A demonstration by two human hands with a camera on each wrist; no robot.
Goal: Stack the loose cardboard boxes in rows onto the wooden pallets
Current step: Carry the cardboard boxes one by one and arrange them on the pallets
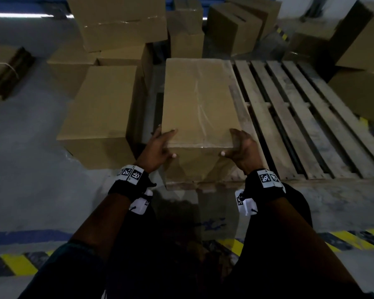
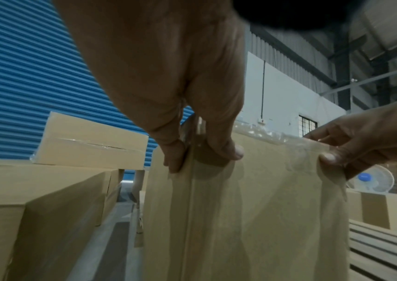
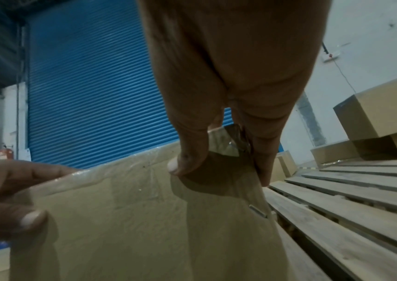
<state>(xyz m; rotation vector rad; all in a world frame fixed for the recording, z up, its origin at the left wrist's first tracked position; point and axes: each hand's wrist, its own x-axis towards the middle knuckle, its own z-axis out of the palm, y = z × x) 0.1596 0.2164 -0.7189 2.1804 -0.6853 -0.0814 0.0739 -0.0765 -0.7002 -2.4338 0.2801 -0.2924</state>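
Both hands are gripping one cardboard box [image 1: 198, 102] at its near top corners: left hand [image 1: 158, 147] wrapping the left corner, thumb on the front face, fingers over the top and side; right hand [image 1: 241, 148] mirroring it on the right corner. Each grip is curled tight onto the box edge, holding nothing else.

The box is sitting on the left end of the wooden pallet [image 1: 300, 117], near edge about flush with the pallet's front. Can't tell whether it's fully set down or slightly tilted.

Handling, judging by look: stiff corrugated, sealed with clear tape [image 2: 264, 133] that is wrinkling along the top edge. The tape is probably slick, so bare cardboard at the corners is the better hold. Weight unknown; the two-hand corner hold suggests bulky rather than heavy.

Counts: one box on the pallet, one pallet in view. Loose boxes around it are roughly nine, several overlapping, so that's approximate. Nearest loose box [image 1: 99, 113] is sitting just left on the floor [image 1: 26, 137].
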